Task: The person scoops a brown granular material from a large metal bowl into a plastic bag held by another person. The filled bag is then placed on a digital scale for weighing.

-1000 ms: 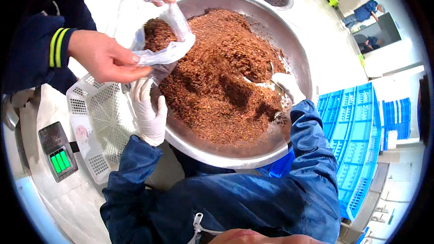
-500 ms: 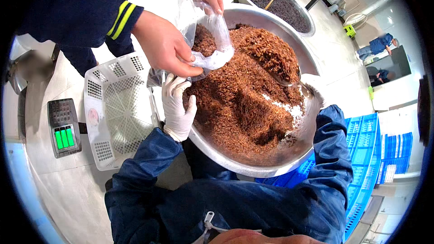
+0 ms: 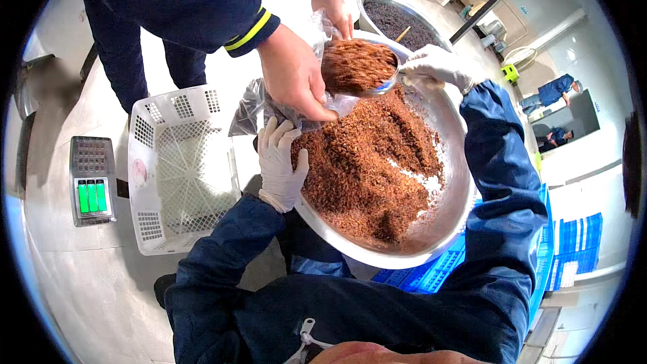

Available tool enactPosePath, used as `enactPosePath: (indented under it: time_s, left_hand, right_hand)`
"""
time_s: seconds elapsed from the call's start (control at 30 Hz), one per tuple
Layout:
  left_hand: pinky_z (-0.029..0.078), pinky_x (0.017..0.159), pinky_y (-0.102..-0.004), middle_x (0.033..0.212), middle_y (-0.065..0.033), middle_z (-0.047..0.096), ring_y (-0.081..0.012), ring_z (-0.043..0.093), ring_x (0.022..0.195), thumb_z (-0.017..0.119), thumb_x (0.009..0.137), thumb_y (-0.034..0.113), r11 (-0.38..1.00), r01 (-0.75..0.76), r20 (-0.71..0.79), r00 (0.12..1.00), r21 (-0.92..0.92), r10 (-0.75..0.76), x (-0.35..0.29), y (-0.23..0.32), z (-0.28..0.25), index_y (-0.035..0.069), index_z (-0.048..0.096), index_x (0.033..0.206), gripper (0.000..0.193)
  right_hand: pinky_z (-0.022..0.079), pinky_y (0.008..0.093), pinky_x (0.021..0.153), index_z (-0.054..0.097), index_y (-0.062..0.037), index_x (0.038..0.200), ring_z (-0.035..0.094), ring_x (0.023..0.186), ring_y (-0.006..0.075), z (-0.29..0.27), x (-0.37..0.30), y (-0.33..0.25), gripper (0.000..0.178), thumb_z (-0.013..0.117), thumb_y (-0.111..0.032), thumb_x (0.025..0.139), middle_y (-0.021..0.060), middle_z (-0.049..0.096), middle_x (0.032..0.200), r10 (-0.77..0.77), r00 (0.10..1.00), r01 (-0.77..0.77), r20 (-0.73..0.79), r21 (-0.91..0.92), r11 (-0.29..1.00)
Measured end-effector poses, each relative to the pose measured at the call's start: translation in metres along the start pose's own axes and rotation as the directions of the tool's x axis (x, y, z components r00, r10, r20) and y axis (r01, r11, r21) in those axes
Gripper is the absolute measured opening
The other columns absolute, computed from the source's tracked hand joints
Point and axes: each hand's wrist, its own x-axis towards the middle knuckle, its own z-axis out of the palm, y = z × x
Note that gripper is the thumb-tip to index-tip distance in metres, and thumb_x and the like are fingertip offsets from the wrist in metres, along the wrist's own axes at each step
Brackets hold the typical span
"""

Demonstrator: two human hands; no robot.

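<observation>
My gloved right hand (image 3: 437, 67) grips a round metal scoop (image 3: 387, 87), heaped with brown, grain-like loose material and held at the mouth of a clear plastic bag (image 3: 251, 109). A co-worker's two bare hands (image 3: 291, 71) hold that bag over the left side of a large metal basin (image 3: 461, 185). More of the brown material (image 3: 371, 168) lies mounded in the basin. My gloved left hand (image 3: 282, 165) is at the basin's left rim, just below the bag, its fingers stretched out and thumb apart. Whether its fingertips touch the bag I cannot tell.
To the left stands a white perforated plastic basket (image 3: 149, 212), with a digital scale display (image 3: 93, 182) beyond it. A second metal basin (image 3: 404, 17) of dark material sits behind. Blue plastic crates (image 3: 424, 266) are at the right. Two people appear at the far right.
My right hand has lifted the loaded scoop from the basin's right side up and left to the bag. My left hand and the co-worker's hands appear slightly farther right in the picture.
</observation>
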Motion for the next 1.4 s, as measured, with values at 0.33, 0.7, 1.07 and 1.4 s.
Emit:
enactPosePath:
  time_s: [0.33,0.7,1.07,1.4]
  left_hand:
    - [0.027,0.102,-0.0539,0.112,-0.0155,0.049,-0.0390,0.038,0.116,0.063,0.069,0.006,0.999,-0.001,-0.057,0.998,-0.037,-0.002,0.002,0.005,0.004,0.004,0.047,0.107,0.042]
    - [0.032,0.097,-0.0480,0.108,-0.0145,0.050,-0.0370,0.042,0.108,0.063,0.066,-0.001,0.998,0.000,-0.077,0.997,-0.068,-0.005,0.004,0.012,0.001,0.006,0.050,0.104,0.040]
    - [0.030,0.100,-0.0483,0.110,-0.0150,0.048,-0.0371,0.040,0.112,0.061,0.070,0.001,1.000,-0.022,0.058,0.998,0.012,0.021,0.015,0.016,0.003,0.006,0.049,0.107,0.039]
    - [0.029,0.101,-0.0449,0.112,-0.0124,0.048,-0.0329,0.041,0.113,0.059,0.074,0.001,1.000,0.017,0.128,0.992,-0.017,-0.015,0.011,0.023,0.020,0.004,0.051,0.109,0.036]
  right_hand:
    - [0.033,0.0237,0.036,0.066,-0.0074,0.083,0.043,0.039,0.0095,0.008,0.105,-0.148,0.028,0.061,-0.035,0.081,0.0012,0.054,0.054,0.017,0.994,0.071,0.110,-0.745,0.663]
    - [0.035,0.0272,0.041,0.067,-0.0064,0.078,0.043,0.046,0.0100,-0.053,0.027,-0.215,0.028,0.060,-0.034,0.079,0.0021,0.053,0.055,-0.039,0.999,0.045,0.034,-0.946,0.321]
    - [0.038,0.0289,0.046,0.067,-0.0051,0.076,0.048,0.052,0.0104,-0.116,-0.081,-0.055,0.033,0.057,-0.035,0.084,-0.0006,0.056,0.060,-0.006,0.999,-0.009,-0.038,-0.394,0.919]
    - [0.041,0.0288,0.042,0.068,-0.0065,0.083,0.052,0.046,0.0130,-0.003,-0.158,0.261,0.037,0.060,-0.042,0.078,0.0073,0.058,0.058,0.708,0.699,-0.716,-0.101,-0.091,0.693]
